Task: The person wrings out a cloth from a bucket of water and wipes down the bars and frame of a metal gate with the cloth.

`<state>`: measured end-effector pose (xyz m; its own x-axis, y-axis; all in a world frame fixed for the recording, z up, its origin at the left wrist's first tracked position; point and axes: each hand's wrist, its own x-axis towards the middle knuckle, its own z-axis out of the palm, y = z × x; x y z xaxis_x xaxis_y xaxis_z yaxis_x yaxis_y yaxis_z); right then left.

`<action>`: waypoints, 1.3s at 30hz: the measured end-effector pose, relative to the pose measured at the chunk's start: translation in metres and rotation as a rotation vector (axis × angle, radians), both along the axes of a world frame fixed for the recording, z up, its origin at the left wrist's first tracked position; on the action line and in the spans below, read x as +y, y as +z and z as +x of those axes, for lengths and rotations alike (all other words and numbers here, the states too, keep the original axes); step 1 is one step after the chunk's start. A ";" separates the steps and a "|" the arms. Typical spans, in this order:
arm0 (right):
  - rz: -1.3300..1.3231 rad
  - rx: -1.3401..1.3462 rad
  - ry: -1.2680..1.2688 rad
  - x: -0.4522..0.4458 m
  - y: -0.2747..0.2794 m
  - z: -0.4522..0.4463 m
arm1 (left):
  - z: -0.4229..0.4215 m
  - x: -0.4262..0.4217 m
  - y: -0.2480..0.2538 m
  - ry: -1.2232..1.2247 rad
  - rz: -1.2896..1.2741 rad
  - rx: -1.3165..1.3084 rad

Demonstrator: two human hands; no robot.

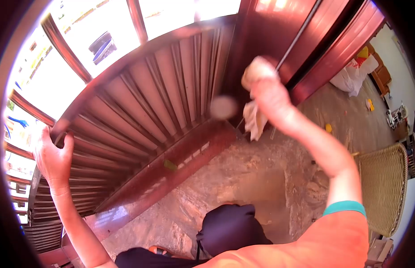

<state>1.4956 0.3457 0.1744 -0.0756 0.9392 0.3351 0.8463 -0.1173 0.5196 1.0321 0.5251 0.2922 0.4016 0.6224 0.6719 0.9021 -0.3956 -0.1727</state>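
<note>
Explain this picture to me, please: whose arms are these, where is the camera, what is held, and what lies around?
There is no machine here: these are a person's bare hands. The single picture comes from a camera on their head, looking forward and down; its wide lens seems to bend straight things. The left hand grips the edge of a dark slatted railing. The right hand, rather blurred, holds a pale cloth beside a thin dark rod; I cannot tell whether it touches the rod. On the stained floor lie a small yellow object and, farther off, a white bag. A woven chair stands at the right.
</note>
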 end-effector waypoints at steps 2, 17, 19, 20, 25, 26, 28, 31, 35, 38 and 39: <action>0.306 -0.234 0.215 0.000 0.067 0.011 | -0.009 0.007 -0.003 0.020 -0.003 0.033; 1.149 0.533 0.472 0.139 0.051 -0.060 | -0.004 0.003 0.000 0.076 -0.082 0.045; 1.163 0.734 0.359 0.149 0.023 -0.079 | -0.005 0.002 -0.003 0.019 -0.083 -0.006; 1.142 0.821 0.300 0.157 0.008 -0.082 | -0.007 0.002 -0.002 -0.018 -0.059 -0.014; 0.958 1.319 0.407 0.144 -0.023 -0.079 | -0.008 0.007 -0.010 0.008 0.014 -0.019; 0.882 1.449 0.481 0.133 -0.019 -0.073 | -0.011 0.008 -0.009 0.031 -0.023 -0.026; 0.723 1.696 0.625 0.123 -0.019 -0.063 | -0.012 0.009 -0.009 -0.033 -0.083 -0.095; 0.953 1.103 0.419 0.148 -0.063 -0.050 | -0.009 0.006 -0.009 -0.049 -0.178 -0.219; 1.148 0.970 0.226 0.163 -0.101 -0.063 | -0.005 0.003 -0.009 -0.055 -0.267 -0.332; 1.172 1.044 0.170 0.173 -0.160 -0.059 | -0.007 0.004 -0.010 -0.089 -0.286 -0.373; 1.161 1.104 0.147 0.172 -0.172 -0.062 | -0.009 0.005 -0.010 -0.096 -0.286 -0.352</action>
<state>1.4341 0.5180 0.0022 0.6115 0.1580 0.7753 0.7677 0.1188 -0.6297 1.0233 0.5302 0.2823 0.2448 0.7735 0.5846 0.8434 -0.4673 0.2651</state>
